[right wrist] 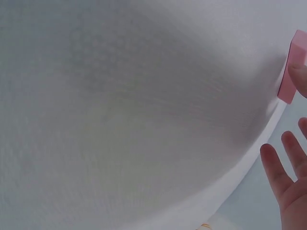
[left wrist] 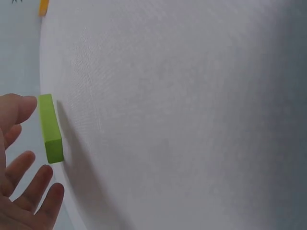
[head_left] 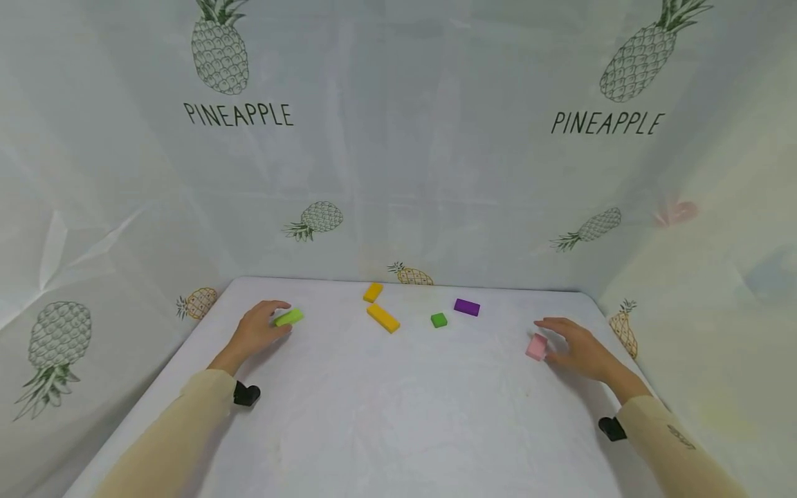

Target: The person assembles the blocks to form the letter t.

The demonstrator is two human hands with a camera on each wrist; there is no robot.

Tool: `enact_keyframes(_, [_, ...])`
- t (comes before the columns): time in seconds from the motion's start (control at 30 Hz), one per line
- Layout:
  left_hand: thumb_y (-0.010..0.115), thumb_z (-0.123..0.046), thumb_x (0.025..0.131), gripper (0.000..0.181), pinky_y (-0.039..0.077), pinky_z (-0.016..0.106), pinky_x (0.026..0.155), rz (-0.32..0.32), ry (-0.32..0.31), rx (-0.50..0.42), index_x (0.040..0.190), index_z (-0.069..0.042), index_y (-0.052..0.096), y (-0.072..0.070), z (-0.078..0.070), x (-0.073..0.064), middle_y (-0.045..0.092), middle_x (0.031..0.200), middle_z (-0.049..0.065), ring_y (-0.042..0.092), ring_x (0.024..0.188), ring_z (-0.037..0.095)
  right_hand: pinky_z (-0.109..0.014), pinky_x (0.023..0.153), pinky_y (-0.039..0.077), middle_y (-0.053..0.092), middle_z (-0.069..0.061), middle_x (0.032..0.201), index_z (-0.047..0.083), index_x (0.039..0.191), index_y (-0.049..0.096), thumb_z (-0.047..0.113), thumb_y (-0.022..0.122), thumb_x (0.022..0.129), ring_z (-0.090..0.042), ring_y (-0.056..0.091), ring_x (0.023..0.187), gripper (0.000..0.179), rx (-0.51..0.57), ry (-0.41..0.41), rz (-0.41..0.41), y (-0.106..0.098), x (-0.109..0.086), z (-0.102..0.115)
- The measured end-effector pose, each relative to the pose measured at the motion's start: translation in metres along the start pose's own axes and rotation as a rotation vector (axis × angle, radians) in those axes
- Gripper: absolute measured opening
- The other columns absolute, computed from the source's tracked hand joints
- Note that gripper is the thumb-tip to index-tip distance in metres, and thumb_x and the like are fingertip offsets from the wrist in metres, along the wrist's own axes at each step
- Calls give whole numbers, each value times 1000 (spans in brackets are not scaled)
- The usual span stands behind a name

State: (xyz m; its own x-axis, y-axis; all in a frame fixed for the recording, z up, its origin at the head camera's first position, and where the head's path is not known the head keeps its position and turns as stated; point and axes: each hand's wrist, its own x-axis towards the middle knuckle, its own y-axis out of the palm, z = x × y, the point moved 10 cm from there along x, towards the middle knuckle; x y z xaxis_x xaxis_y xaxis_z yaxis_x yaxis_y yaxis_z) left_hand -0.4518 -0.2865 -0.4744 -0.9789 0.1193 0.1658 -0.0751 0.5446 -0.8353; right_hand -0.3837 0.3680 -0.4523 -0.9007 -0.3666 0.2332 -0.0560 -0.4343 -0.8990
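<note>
In the head view, the left hand point(head_left: 257, 330) has thumb and fingers spread around the lime block point(head_left: 289, 317) near the table's far left corner; the block's long axis slants gently, its right end pointing slightly away from the person. The right hand point(head_left: 575, 351), fingers apart, is beside the pink block point(head_left: 537, 347) at the right of the white table point(head_left: 398, 408) — that block's long axis runs steeply, far end leaning right. Between them lie two yellow blocks, a green block point(head_left: 438, 320) and a purple block point(head_left: 467, 307).

In the left wrist view, the lime block stands nearly vertical, thumb just beside it; contact I cannot tell.

In the right wrist view, the thumb overlaps the pink block, which slants from upper right to lower left — other fingers spread clear.
</note>
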Motion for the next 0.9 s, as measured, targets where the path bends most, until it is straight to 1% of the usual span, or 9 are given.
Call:
enact_keyframes(0.17, [74, -20, 99, 47, 45, 68, 107, -6, -6, -21, 142, -5, 62, 1, 1, 1, 52, 152, 28, 56, 130, 47, -75, 106, 43, 54, -30, 149, 4, 141, 66, 2, 86, 85, -55, 47, 137, 60, 10, 7, -1, 0, 1, 0])
enact_keyframes(0.4, [74, -18, 99, 45, 48, 64, 104, -1, -8, -17, 139, -3, 63, 4, 0, 1, 59, 141, 28, 59, 122, 44, -73, 107, 44, 58, -28, 147, 5, 139, 68, 2, 85, 86, -53, 49, 136, 55, 16, 4, 21, 4, 2, -3])
enact_keyframes(0.63, [74, -15, 98, 42, 49, 62, 103, -3, -3, -9, 136, -2, 65, 3, 0, 2, 62, 135, 28, 60, 119, 44, -58, 99, 57, 64, -24, 141, 4, 133, 72, -2, 84, 86, -47, 59, 129, 49, 76, -7, 15, 7, 4, -5])
enact_keyframes(0.77, [74, -14, 97, 41, 50, 62, 101, -5, 7, -7, 135, 0, 66, 4, 0, 2, 64, 132, 28, 61, 117, 44, -54, 96, 59, 63, -26, 141, 3, 130, 73, -2, 84, 87, -47, 61, 127, 45, 109, -10, 14, 9, 6, -5])
enact_keyframes(0.9, [74, -14, 97, 40, 50, 61, 100, -4, 11, -1, 134, -1, 67, 5, 2, 4, 65, 130, 27, 62, 115, 43, -52, 96, 59, 64, -25, 141, 3, 129, 75, -3, 84, 86, -46, 62, 127, 44, 115, 2, 15, 10, 7, -7])
